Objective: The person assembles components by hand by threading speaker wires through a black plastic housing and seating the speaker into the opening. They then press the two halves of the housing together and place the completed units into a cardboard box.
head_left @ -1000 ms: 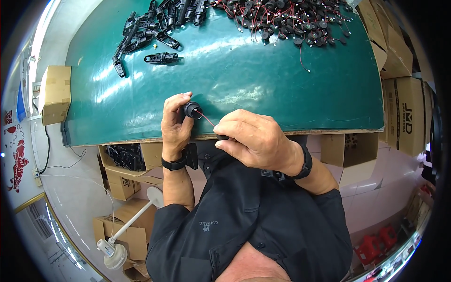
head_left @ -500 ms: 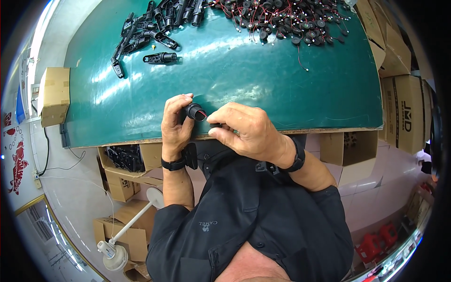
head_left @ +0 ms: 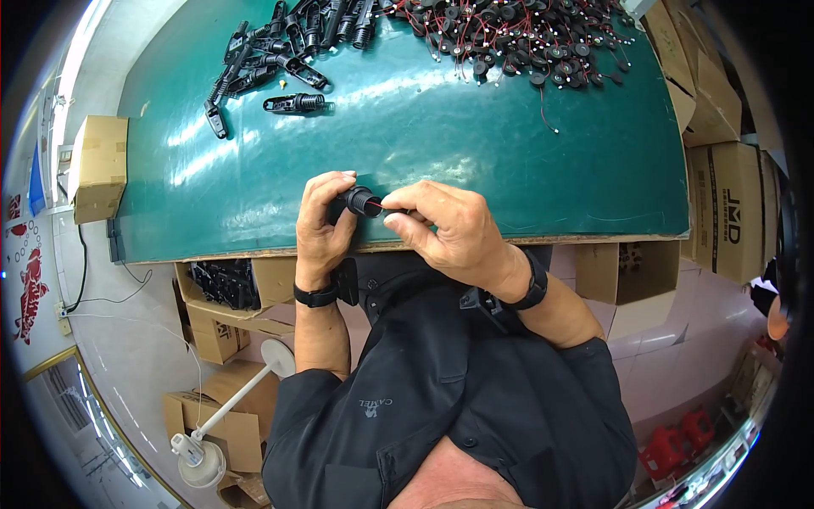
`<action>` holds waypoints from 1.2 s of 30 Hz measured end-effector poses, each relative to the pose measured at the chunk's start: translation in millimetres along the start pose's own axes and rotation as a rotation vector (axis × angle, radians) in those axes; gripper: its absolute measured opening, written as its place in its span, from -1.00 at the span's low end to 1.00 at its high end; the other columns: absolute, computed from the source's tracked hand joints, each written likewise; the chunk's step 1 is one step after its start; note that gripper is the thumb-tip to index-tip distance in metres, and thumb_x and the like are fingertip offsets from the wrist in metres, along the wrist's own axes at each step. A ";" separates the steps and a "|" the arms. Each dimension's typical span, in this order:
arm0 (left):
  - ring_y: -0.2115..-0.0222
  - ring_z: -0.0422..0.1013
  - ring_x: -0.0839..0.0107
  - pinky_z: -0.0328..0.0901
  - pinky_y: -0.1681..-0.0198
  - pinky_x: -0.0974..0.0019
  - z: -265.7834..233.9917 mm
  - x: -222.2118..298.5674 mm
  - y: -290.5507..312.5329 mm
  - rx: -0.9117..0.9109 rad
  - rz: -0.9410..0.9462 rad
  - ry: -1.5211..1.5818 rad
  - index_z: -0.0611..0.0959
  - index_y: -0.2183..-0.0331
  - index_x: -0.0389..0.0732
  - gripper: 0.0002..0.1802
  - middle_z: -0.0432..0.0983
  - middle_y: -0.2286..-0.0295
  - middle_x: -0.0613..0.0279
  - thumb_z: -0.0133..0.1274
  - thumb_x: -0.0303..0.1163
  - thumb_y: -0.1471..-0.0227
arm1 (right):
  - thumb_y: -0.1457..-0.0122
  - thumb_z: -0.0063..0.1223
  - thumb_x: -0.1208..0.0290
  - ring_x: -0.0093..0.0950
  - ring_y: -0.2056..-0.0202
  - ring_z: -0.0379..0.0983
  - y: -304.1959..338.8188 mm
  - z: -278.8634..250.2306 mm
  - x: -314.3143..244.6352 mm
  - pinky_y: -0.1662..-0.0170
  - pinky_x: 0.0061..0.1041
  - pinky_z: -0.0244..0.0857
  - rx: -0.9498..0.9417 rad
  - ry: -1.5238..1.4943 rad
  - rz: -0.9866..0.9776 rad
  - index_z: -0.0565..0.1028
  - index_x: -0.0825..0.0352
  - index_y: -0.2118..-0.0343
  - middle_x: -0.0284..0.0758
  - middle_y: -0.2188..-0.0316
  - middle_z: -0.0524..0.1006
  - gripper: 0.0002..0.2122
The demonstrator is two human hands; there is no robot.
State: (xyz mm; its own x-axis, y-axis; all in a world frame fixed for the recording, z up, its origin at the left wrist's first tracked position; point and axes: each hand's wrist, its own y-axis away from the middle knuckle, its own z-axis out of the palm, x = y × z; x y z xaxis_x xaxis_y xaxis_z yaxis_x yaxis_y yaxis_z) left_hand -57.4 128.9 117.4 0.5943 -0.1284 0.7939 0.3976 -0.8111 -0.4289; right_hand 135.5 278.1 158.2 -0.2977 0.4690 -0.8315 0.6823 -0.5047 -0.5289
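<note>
Above the table's front edge, my left hand (head_left: 320, 225) is closed around a black plastic tube-shaped housing (head_left: 364, 202), its round open end turned toward my right hand. My right hand (head_left: 449, 222) is pinched right beside that opening. Between its thumb and fingers is a small black wired part (head_left: 395, 211), mostly hidden. A short red wire runs between the fingertips and the mouth of the housing. Farther off on the table lies a single black ribbed housing (head_left: 295, 103).
Similar black housings (head_left: 292, 38) lie heaped at the far left of the green table (head_left: 381, 127). At the far right is a pile of round black parts with red wires (head_left: 526, 38). Cardboard boxes (head_left: 100, 170) flank the table, and an open box (head_left: 632, 271) sits below its right front edge.
My right hand has brought its fingertips and the wired part slightly closer to the housing's open end. My left hand keeps its hold, barely shifted.
</note>
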 end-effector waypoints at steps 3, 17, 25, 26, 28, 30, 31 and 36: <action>-0.02 0.53 0.14 0.43 -0.13 0.17 1.3 1.5 0.1 0.000 0.005 -0.024 0.64 0.00 -0.26 -0.46 0.56 0.06 0.03 0.20 -0.81 0.07 | -0.24 0.36 0.55 -0.59 0.51 0.52 1.6 4.1 7.2 0.46 -0.54 0.37 0.038 -0.053 0.091 0.63 0.37 0.11 -0.31 0.42 0.62 -0.81; 0.03 0.53 0.11 0.44 -0.07 0.18 -3.2 12.6 -3.2 -0.022 0.015 -0.129 0.66 -0.02 -0.28 -0.43 0.58 0.07 0.02 0.17 -0.78 0.10 | -0.23 0.37 0.53 -0.58 0.50 0.57 6.3 0.2 16.0 0.42 -0.57 0.43 -0.016 -0.029 0.171 0.64 0.39 0.02 -0.28 0.35 0.65 -0.73; 0.04 0.54 0.08 0.45 -0.06 0.17 -2.1 20.0 -4.5 -0.049 0.007 -0.141 0.68 -0.03 -0.28 -0.43 0.58 0.07 0.00 0.17 -0.77 0.10 | -0.11 0.45 0.58 -0.46 0.45 0.60 4.8 -2.2 17.4 0.36 -0.51 0.45 0.012 0.180 0.011 0.64 0.39 0.01 -0.21 0.32 0.66 -0.64; 0.04 0.54 0.08 0.45 -0.05 0.17 -1.9 20.2 -5.3 -0.054 0.004 -0.148 0.68 -0.03 -0.28 -0.43 0.58 0.07 0.01 0.17 -0.77 0.10 | -0.11 0.44 0.58 -0.48 0.45 0.59 4.0 -3.6 17.8 0.37 -0.52 0.45 -0.011 0.156 0.031 0.64 0.39 0.01 -0.22 0.32 0.65 -0.64; 0.04 0.54 0.08 0.45 -0.05 0.17 -1.7 21.5 -6.2 -0.068 -0.002 -0.165 0.69 -0.03 -0.27 -0.43 0.58 0.07 0.01 0.17 -0.77 0.09 | -0.12 0.44 0.58 -0.49 0.45 0.59 3.9 -6.0 18.1 0.37 -0.52 0.44 -0.034 0.131 0.050 0.64 0.39 0.01 -0.24 0.33 0.65 -0.65; 0.04 0.54 0.08 0.45 -0.05 0.17 -1.5 22.2 -5.2 -0.067 -0.006 -0.164 0.69 -0.04 -0.27 -0.42 0.58 0.06 0.01 0.17 -0.77 0.09 | -0.13 0.43 0.58 -0.51 0.45 0.58 4.9 -7.5 19.1 0.37 -0.53 0.43 -0.042 0.095 0.092 0.65 0.40 0.01 -0.26 0.35 0.63 -0.67; 0.04 0.54 0.08 0.45 -0.04 0.17 -1.4 22.4 -4.4 -0.068 -0.010 -0.163 0.69 -0.04 -0.26 -0.42 0.58 0.06 0.02 0.17 -0.77 0.08 | -0.14 0.42 0.58 -0.52 0.45 0.57 5.4 -7.9 19.4 0.37 -0.53 0.43 -0.046 0.078 0.114 0.65 0.40 0.02 -0.27 0.35 0.62 -0.67; 0.04 0.54 0.08 0.45 -0.03 0.17 -1.5 23.8 -5.3 -0.081 -0.018 -0.176 0.69 -0.05 -0.25 -0.42 0.58 0.06 0.02 0.18 -0.77 0.07 | -0.17 0.40 0.58 -0.54 0.45 0.56 5.5 -6.5 21.5 0.39 -0.54 0.41 -0.021 0.098 0.127 0.65 0.42 0.02 -0.28 0.38 0.60 -0.70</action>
State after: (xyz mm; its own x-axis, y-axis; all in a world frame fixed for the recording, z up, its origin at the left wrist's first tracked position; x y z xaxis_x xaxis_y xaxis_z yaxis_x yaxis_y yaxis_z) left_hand -46.4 129.3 139.3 0.7036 -0.0171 0.7104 0.3559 -0.8568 -0.3731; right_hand 137.2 290.1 138.6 -0.1425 0.4711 -0.8705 0.7244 -0.5496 -0.4160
